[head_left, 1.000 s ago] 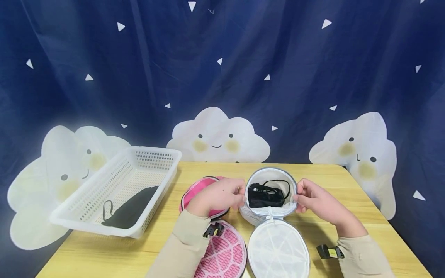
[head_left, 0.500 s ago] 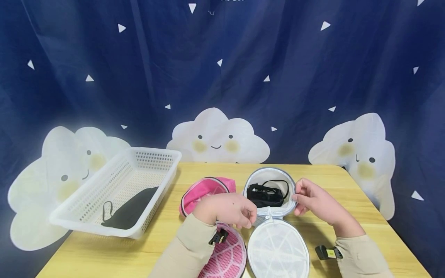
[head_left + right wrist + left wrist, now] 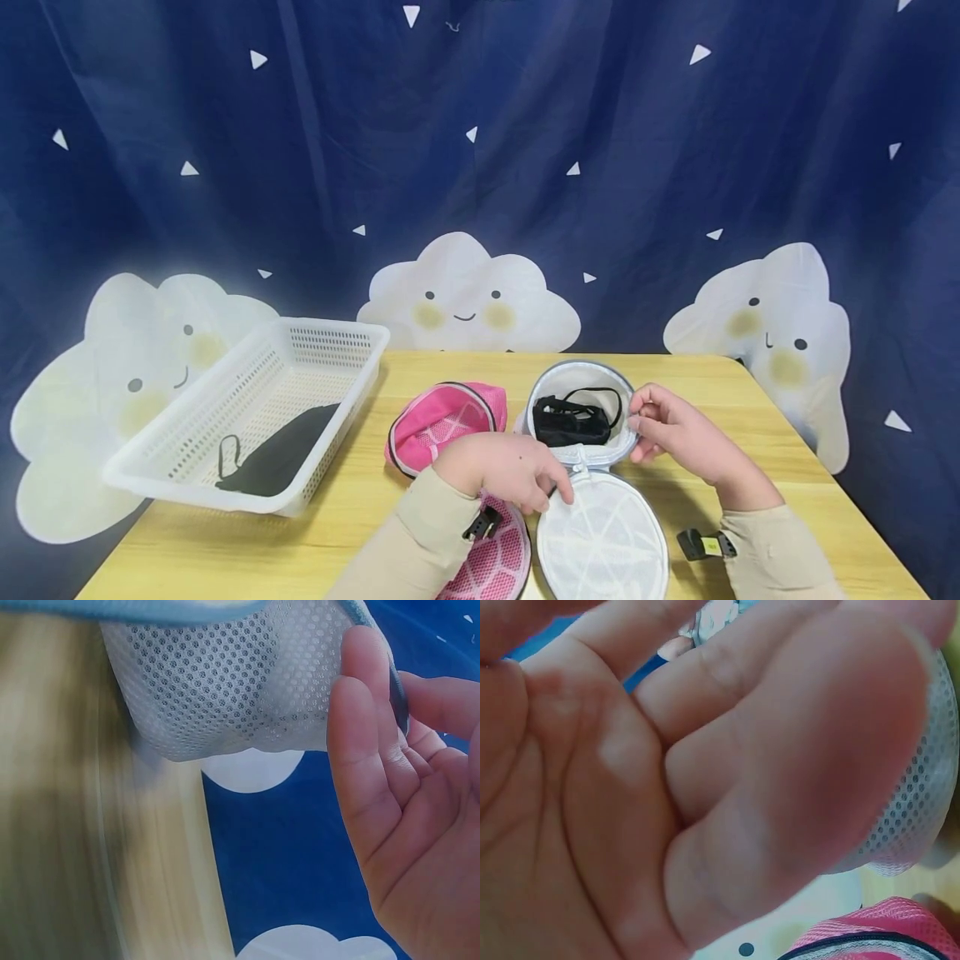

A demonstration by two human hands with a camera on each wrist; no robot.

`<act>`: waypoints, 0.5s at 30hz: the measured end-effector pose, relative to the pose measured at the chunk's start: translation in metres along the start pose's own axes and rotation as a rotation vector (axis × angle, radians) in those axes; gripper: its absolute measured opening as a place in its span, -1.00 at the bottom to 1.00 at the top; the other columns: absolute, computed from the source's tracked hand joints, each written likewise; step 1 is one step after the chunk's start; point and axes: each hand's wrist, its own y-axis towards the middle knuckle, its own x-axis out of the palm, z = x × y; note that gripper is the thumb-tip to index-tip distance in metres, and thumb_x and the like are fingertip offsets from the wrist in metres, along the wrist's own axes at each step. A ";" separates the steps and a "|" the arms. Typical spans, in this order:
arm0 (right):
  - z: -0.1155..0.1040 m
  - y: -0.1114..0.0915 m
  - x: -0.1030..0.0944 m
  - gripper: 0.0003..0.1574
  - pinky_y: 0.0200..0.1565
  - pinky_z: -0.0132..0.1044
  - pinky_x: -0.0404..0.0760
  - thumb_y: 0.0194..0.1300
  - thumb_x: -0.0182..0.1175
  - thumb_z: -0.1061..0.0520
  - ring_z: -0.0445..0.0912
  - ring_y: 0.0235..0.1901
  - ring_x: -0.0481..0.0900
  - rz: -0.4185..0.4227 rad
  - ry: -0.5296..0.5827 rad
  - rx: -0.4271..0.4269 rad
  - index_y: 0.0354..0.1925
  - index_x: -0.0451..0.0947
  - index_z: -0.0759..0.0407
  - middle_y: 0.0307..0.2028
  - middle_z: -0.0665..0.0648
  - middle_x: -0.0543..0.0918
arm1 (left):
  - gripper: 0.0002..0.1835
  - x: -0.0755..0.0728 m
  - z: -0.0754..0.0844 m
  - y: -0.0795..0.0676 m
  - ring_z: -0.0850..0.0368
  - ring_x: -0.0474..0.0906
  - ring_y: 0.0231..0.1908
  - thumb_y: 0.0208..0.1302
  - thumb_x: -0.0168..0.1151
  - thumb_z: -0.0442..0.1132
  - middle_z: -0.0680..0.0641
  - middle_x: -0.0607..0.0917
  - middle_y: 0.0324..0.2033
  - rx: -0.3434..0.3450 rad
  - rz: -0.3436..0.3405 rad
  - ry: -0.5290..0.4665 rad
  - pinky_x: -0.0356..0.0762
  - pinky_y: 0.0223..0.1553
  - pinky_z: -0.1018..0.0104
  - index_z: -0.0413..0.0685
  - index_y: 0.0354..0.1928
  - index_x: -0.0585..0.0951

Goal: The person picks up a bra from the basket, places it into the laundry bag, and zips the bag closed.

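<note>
A white mesh laundry bag (image 3: 573, 380) stands with its mouth facing me, its round lid (image 3: 602, 537) folded down onto the table. Inside lies a bunched black cloth item (image 3: 572, 423) with a thin cord-like strap. My right hand (image 3: 671, 429) pinches the bag's right rim between thumb and fingers; the right wrist view shows the mesh wall (image 3: 210, 682) beside those fingers. My left hand (image 3: 510, 471) hovers at the lid's upper left edge, fingers loosely bent, holding nothing that I can see. Whether a fingertip touches the lid I cannot tell.
Left of the white bag sits a pink mesh bag (image 3: 411, 429), unzipped, its pink lid (image 3: 498, 558) partly under my left sleeve. A white perforated basket (image 3: 202, 367) at the left contains a dark cloth item (image 3: 281, 454) with a strap. A blue curtain (image 3: 480, 183) hangs behind the wooden table (image 3: 720, 392).
My left hand has let go of the white bag's left rim and moved down and right to the lid's upper edge. My right hand keeps its hold on the right rim.
</note>
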 end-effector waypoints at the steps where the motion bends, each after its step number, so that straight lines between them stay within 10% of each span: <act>1: 0.000 0.000 0.000 -0.77 -0.39 -0.01 0.69 0.53 0.07 0.26 0.21 -0.45 0.71 -0.002 0.004 -0.003 -0.05 0.26 0.41 -0.37 0.27 0.56 | -0.62 0.000 -0.001 0.001 0.36 0.53 -0.49 0.24 0.20 -0.47 0.16 0.66 -0.48 0.014 0.004 0.026 0.53 -0.35 0.50 0.09 0.00 0.72; 15: 0.000 0.000 0.000 -0.81 -0.32 -0.04 0.70 0.57 -0.13 0.33 0.12 -0.41 0.71 0.003 0.004 0.005 0.04 0.29 0.45 -0.31 0.37 0.58 | -0.64 -0.006 -0.007 0.004 0.41 0.49 -0.30 0.15 0.21 -0.52 0.23 0.57 -0.37 0.237 0.208 0.211 0.41 -0.20 0.62 0.13 -0.14 0.62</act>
